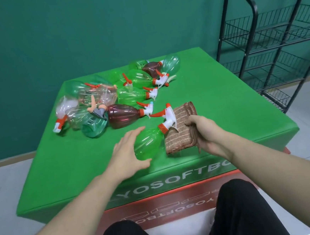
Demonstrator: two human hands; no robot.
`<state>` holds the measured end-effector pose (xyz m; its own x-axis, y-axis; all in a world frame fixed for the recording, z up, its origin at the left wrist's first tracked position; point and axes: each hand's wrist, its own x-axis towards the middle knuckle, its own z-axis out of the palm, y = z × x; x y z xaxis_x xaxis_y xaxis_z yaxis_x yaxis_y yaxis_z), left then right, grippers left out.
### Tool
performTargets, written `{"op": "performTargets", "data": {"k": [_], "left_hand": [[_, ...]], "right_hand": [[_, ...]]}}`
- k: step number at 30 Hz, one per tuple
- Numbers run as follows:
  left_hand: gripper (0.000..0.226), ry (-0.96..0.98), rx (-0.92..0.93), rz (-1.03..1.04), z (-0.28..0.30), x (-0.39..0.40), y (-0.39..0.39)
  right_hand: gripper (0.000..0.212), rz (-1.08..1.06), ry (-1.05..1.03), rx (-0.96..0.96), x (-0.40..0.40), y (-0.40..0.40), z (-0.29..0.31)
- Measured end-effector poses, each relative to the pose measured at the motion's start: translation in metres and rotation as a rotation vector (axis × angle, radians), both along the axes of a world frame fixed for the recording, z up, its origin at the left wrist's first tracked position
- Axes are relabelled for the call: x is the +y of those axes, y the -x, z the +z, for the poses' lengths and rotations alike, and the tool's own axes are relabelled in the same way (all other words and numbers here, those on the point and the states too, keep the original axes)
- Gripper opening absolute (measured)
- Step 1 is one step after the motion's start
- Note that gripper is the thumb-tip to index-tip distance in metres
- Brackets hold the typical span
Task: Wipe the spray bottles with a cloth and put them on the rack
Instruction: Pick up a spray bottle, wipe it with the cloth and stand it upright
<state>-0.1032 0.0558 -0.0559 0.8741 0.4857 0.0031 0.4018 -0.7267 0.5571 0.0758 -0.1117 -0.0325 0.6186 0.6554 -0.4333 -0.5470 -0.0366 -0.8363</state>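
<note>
Bare green tabletop (217, 95) lies open on the right side, up to its edge beside the black wire rack (280, 40). The left hand (127, 154) cups the base of a green spray bottle (150, 142) lying near the front edge, fingers spread and relaxed. Just beside it, the right hand (205, 131) grips the folded brown cloth (180, 129), which touches the bottle's neck.

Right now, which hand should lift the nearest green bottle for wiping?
Left. The left hand already cups the base of the green spray bottle, fingers spread around it. The right hand is occupied gripping the folded brown cloth, so it will probably do the wiping.
</note>
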Motion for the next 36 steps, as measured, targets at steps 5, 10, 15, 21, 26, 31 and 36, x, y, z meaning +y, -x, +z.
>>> {"op": "performTargets", "data": {"k": [5,10,15,21,26,31,36], "left_hand": [[0.109,-0.038,0.12,-0.073,0.002,0.007,-0.007],[0.099,-0.195,0.142,-0.112,0.01,0.001,-0.023],[0.087,-0.21,0.117,-0.063,0.01,0.0,-0.032],[0.082,-0.186,0.043,-0.086,0.004,0.005,-0.034],[0.079,-0.235,0.058,-0.148,-0.003,0.012,-0.036],[0.081,-0.302,0.076,-0.159,-0.007,0.01,-0.042],[0.087,-0.301,0.127,-0.154,-0.007,0.009,-0.044]], "right_hand": [[0.019,-0.009,0.01,-0.008,0.004,0.001,-0.005],[0.018,-0.021,0.016,-0.018,0.004,0.0,-0.008],[0.016,-0.05,-0.003,0.016,0.006,-0.002,-0.011],[0.021,-0.084,-0.021,0.112,0.003,-0.008,-0.013],[0.025,-0.06,-0.074,0.139,0.011,-0.01,-0.018],[0.028,-0.037,-0.152,0.178,0.022,-0.013,-0.019],[0.036,0.015,-0.193,0.252,0.035,-0.016,-0.02]]}}
